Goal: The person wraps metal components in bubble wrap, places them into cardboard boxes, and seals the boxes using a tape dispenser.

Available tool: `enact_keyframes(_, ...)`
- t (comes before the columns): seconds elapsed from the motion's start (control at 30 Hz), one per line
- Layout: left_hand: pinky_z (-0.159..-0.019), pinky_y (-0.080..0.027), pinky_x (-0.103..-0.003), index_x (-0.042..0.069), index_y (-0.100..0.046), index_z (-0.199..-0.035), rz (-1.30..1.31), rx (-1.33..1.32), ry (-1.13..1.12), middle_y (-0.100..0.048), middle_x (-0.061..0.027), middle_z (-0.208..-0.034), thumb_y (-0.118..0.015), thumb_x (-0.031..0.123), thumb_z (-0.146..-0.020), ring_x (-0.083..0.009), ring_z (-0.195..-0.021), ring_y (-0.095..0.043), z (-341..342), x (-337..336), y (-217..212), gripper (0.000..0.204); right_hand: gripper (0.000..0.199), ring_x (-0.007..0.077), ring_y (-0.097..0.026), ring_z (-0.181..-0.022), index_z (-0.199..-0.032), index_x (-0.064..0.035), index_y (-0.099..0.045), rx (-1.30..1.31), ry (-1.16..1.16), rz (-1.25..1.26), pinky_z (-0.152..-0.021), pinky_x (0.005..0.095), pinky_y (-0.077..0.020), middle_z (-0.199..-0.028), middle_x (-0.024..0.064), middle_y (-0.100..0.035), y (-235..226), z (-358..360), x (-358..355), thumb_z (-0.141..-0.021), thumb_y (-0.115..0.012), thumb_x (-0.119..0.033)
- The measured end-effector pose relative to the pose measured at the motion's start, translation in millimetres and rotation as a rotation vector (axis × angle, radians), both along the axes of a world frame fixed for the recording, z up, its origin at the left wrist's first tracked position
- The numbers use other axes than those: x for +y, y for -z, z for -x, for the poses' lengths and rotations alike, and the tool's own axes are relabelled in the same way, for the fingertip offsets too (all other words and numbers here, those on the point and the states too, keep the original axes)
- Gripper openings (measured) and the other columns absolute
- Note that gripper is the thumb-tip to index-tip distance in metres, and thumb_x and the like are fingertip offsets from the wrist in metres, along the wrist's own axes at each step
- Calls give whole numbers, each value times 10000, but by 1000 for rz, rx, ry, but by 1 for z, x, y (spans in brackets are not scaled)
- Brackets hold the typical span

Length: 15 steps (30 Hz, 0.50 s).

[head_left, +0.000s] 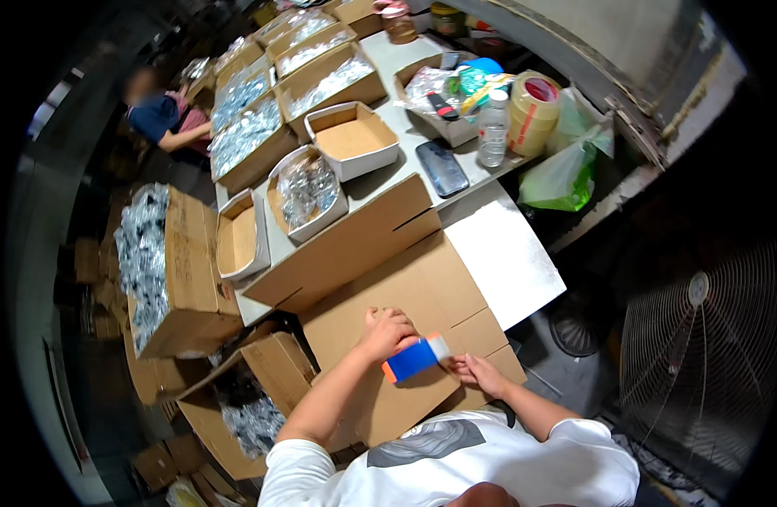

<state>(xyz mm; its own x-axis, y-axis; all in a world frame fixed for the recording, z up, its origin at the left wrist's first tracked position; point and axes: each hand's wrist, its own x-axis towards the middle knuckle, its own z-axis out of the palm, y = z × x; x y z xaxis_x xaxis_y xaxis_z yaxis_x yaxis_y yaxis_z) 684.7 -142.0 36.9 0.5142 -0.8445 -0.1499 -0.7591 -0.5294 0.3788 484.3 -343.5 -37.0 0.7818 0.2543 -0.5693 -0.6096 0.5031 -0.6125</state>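
Note:
A small blue box with an orange end and a white end (415, 358) lies over a large flat brown cardboard sheet (405, 287). My left hand (387, 331) rests on top of the box and grips it. My right hand (480, 373) touches the box's white end with its fingertips. Both forearms come in from the lower edge, above my white shirt.
Several open cartons of clear-wrapped shiny parts (308, 193) line the table, along with empty ones (351, 137). A phone (442, 167), water bottle (492, 128), tape rolls (532, 110) and green bag (564, 177) sit at the right. Another person (164, 118) works far left. A fan (701, 338) stands at right.

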Motion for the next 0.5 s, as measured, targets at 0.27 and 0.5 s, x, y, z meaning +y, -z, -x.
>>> enact_keyframes(0.27,-957,-221,-564,234,-707,-823,-10,192,61,-630,99,-855,-645,416,-758,-161,-998,-483,25,12,-12,202,480,209,-607,-863,-1093,-21,-597,-662,-839,744,-819,353,-460,-912,122,-644,-132,-71,29,-804,-634,-403)
enact_keyframes(0.5,-988,-183,-585,199,-678,-833,-64,372,16,-628,46,-859,-536,330,-868,-186,-992,-488,22,12,-12,196,337,96,-545,-686,-837,13,-654,-516,-759,566,-651,252,-455,-746,44,-631,-119,-135,-106,-744,-717,-305)
